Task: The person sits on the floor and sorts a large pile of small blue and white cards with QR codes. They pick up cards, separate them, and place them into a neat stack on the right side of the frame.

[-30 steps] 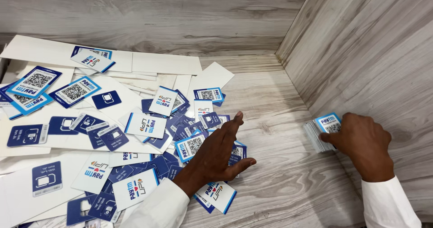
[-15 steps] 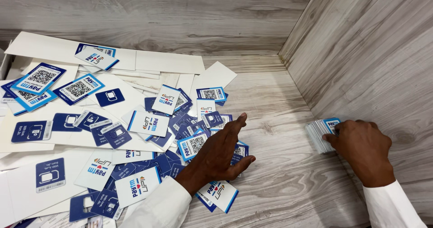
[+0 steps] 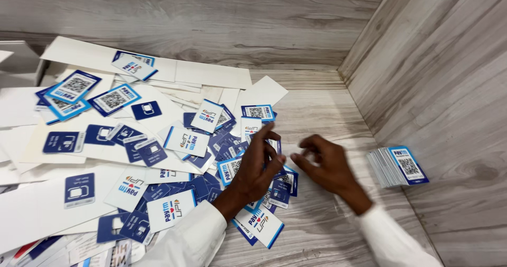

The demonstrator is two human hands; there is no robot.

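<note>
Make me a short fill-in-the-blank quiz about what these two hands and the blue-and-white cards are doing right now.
1. The left hand rests on the loose pile of blue-and-white printed cards, while the right hand holds ____.
2. The neat stack of cards leans against the ____ wall.
3. Both sleeves are ____ in colour.

Missing words: nothing; right-hand; white.

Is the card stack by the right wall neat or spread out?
Neat: the card stack leans on the wall, edges aligned, apart from both hands.

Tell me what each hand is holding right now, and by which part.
Nothing is held. The left hand rests flat on the scattered blue-and-white cards; the right hand hovers empty beside it, apart from the neat card stack against the wall.
</note>
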